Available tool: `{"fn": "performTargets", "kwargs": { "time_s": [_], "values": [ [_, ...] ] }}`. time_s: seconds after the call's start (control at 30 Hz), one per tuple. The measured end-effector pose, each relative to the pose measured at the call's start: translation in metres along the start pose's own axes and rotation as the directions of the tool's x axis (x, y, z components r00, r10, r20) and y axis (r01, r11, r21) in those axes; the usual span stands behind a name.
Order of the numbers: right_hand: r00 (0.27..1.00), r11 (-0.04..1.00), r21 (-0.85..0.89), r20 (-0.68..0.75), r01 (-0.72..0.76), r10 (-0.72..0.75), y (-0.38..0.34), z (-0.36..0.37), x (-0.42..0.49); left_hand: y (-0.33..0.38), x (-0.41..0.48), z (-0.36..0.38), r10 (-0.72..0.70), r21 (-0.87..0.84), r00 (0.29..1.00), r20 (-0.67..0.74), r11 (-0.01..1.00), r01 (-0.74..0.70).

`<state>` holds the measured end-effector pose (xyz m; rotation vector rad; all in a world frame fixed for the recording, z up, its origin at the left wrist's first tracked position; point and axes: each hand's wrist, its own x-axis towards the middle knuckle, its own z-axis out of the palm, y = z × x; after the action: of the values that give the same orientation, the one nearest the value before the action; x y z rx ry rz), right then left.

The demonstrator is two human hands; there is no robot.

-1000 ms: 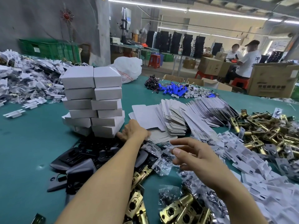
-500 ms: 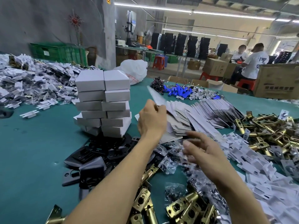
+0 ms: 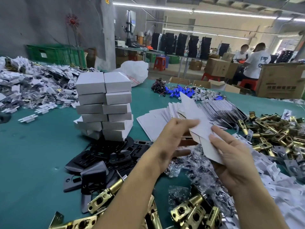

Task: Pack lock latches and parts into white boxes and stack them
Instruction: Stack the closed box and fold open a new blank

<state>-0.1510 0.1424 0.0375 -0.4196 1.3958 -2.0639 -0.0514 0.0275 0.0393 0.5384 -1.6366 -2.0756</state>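
So the flat box blank is up off the surface, held between both hands, one pointed end tipped away from the camera. The left grip pinches its left edge with curled fingers. The right grip has the lower right end, fingertips laid over the card.

Everything else, going out from that blank:
- Right behind it is the fanned pile of flat blanks, partly hidden by the blank and the left grip.
- Underneath it are clear bags of small parts; what's inside is too small to tell.
- To its left sits the double stack of white boxes, closed and a bit crooked, with black plates spread at the foot.
- To its right are white inserts and a heap of brass latches; more latches lie nearer the camera, between the forearms.
- Further beyond it are blue parts, a white plastic bag and a big cardboard box.
- Far left of it is a big messy pile of parts.
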Motion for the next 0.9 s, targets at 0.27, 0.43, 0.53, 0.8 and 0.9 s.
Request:
{"fn": "performTargets", "kwargs": {
  "time_s": [0.27,0.43,0.53,0.8,0.9],
  "values": [
    [0.936,0.92,-0.391,0.336,0.037,0.105,0.001,0.009,-0.018,-0.002,0.0,-0.016,-0.103,-0.534,0.974,0.201,0.822,0.197],
    [0.876,0.306,-0.821,0.453,0.481,-0.164,0.013,0.009,-0.019,-0.005,0.001,-0.007,-0.247,-0.412,0.954,0.17,0.862,0.296],
    [0.794,0.337,-0.72,0.533,0.607,-0.291,0.013,0.009,-0.018,-0.004,0.003,-0.006,-0.254,-0.39,0.963,0.095,0.88,0.27],
    [0.783,0.435,-0.651,0.499,0.622,-0.372,0.007,0.0,-0.016,-0.006,0.001,-0.005,-0.288,-0.339,0.937,0.198,0.877,0.341],
    [0.705,0.29,-0.655,0.555,0.698,-0.441,0.01,0.007,-0.022,-0.007,0.006,-0.002,-0.294,-0.312,0.936,0.192,0.886,0.342]
  ]
}}
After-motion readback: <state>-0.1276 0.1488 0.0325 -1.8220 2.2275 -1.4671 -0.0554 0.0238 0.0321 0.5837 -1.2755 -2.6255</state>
